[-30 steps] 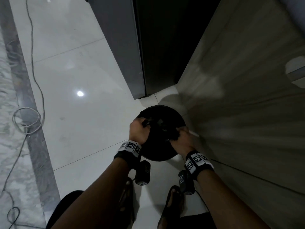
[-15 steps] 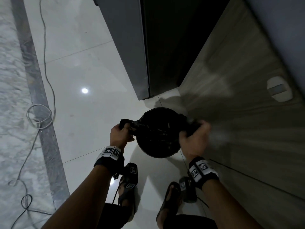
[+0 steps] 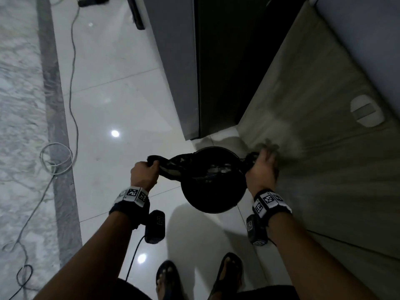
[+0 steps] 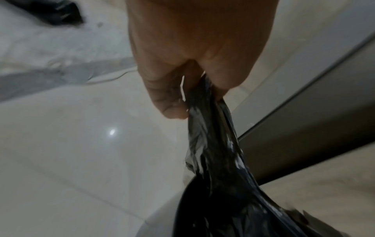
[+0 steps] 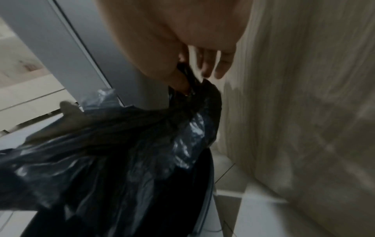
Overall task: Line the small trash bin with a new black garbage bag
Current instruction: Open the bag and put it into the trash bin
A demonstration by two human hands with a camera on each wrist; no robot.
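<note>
Overhead, left hand (image 3: pixel 144 175), right hand (image 3: pixel 260 169) clamped on garbage bag (image 3: pixel 184 164) across bin (image 3: pixel 213 198); wrist views show pinches

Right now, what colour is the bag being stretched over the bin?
Glossy black garbage bag, clearest in the right wrist view.

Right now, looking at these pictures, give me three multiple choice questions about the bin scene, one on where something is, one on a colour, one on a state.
1. Where does the bin stand?
A. on a table
B. on the tiled floor beside a wooden panel
C. on a shelf

2. What colour is the garbage bag?
A. white
B. blue
C. black

3. How is the bag held?
A. left hand and right hand each grip an edge
B. one hand only
C. lying loose

Answers: 1 B, floor tiles surround it. 2 C, glossy black plastic. 3 A, both hands pull the edges apart over the rim.
</note>
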